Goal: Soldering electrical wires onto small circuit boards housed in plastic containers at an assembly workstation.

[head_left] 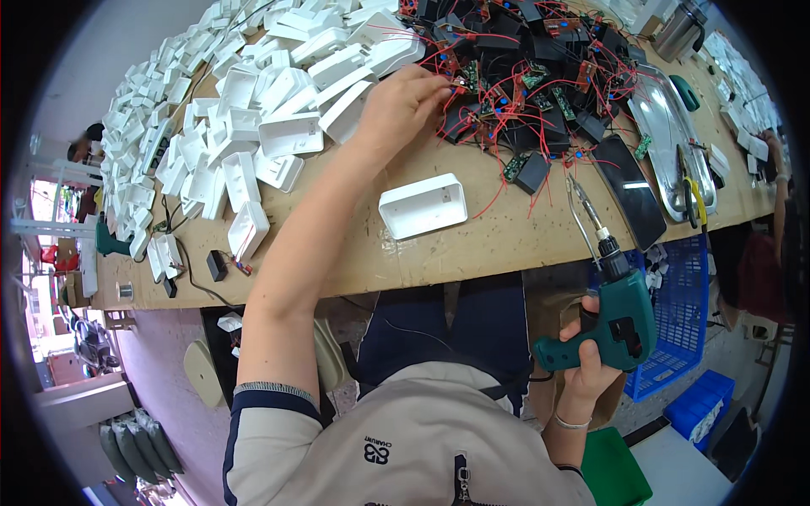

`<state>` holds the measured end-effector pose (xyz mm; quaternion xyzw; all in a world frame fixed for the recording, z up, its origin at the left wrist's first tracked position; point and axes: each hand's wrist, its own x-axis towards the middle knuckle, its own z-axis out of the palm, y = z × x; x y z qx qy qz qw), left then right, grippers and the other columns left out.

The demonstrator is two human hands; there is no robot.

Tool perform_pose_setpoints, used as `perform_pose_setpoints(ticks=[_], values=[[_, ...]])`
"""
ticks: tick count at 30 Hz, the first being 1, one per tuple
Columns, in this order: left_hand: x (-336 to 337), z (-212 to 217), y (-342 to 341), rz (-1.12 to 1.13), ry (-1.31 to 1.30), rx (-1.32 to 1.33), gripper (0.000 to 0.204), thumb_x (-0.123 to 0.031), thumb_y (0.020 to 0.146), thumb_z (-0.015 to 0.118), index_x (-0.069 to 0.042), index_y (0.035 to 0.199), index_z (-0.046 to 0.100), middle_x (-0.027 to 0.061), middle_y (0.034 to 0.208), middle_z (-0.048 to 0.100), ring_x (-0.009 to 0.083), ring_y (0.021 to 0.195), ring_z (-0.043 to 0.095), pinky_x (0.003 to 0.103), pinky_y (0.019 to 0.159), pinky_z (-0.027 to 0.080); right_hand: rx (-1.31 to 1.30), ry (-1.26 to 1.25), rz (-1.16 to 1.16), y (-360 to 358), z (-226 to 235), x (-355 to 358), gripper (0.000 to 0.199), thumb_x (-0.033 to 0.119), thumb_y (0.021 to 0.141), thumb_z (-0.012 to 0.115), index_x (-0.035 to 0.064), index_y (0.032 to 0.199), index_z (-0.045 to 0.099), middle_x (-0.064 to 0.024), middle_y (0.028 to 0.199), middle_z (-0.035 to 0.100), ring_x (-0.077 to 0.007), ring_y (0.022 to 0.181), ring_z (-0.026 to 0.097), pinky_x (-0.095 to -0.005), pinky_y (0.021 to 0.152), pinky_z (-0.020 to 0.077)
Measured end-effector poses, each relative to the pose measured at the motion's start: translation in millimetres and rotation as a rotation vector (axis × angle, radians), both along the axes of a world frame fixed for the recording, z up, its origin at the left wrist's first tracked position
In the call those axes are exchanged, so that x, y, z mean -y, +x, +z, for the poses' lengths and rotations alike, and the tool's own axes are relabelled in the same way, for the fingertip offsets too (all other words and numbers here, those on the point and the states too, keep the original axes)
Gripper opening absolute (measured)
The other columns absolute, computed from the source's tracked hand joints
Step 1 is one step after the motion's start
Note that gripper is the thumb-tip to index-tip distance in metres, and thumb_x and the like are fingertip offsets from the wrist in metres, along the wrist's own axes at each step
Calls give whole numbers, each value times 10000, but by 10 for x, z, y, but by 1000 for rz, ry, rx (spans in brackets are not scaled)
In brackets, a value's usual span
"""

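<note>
My left hand (400,108) reaches across to the near left edge of a heap of black boxes (532,174), red wires and small circuit boards. Its thumb and fingers are pinched together on a small circuit board (459,83) with red wire around it. Low on the right, my right hand (589,371) is wrapped around the grip of a green soldering gun (631,314). The gun's metal tip and thin feed tube point up toward the heap. Between my arms, an open white plastic case (423,207) lies on the table (363,253), its hollow side up.
Many white cases (291,135) are piled at the left and back. Right of the heap lie a dark phone (629,190), a metal tray (666,110) and yellow-handled cutters (697,198). A blue basket (675,337) stands below the table edge. Another person's arm (780,181) shows far right.
</note>
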<state>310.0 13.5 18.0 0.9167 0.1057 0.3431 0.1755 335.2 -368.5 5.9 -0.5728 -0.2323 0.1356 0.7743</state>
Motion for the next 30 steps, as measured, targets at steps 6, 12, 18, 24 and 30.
perform_pose_setpoints(ticks=[6, 12, 18, 24, 30], values=[[-77, 170, -152, -16, -459, 357, 131, -99, 868, 621, 10, 920, 671, 55, 814, 632, 97, 658, 598, 209, 602, 460, -8, -32, -64, 33, -6, -2, 609, 222, 798, 684, -64, 1263, 415, -218, 1103, 575, -169, 674, 611, -255, 567, 528], [-146, 531, -278, 97, -456, 572, 157, -120, 898, 597, 26, 886, 652, 58, 816, 635, 108, 664, 603, 215, 602, 455, -7, -31, -28, 62, -24, -31, 600, 214, 803, 678, -58, 1269, 413, -216, 1103, 577, -164, 681, 608, -253, 580, 523], [-390, 931, -528, 19, -401, 698, 188, -152, 941, 533, 15, 954, 619, 82, 884, 648, 151, 778, 619, 252, 722, 475, 1, -11, 28, 44, -36, -75, 601, 206, 815, 668, -43, 1291, 397, -217, 1137, 564, -159, 719, 604, -252, 597, 519], [-249, 858, -969, 2, -562, 836, 197, -194, 963, 500, -8, 967, 566, 60, 791, 622, 127, 668, 604, 238, 612, 467, 17, -11, 59, 28, -23, -89, 587, 204, 841, 644, -43, 1303, 380, -217, 1143, 559, -165, 716, 603, -249, 600, 523], [-3, 572, -1335, 118, -628, 701, 194, -197, 956, 518, -14, 954, 584, 13, 710, 573, 76, 612, 536, 200, 564, 407, -15, 149, 260, 17, 5, -204, 591, 208, 871, 612, -35, 1333, 335, -231, 1237, 502, -163, 751, 588, -243, 604, 517]])
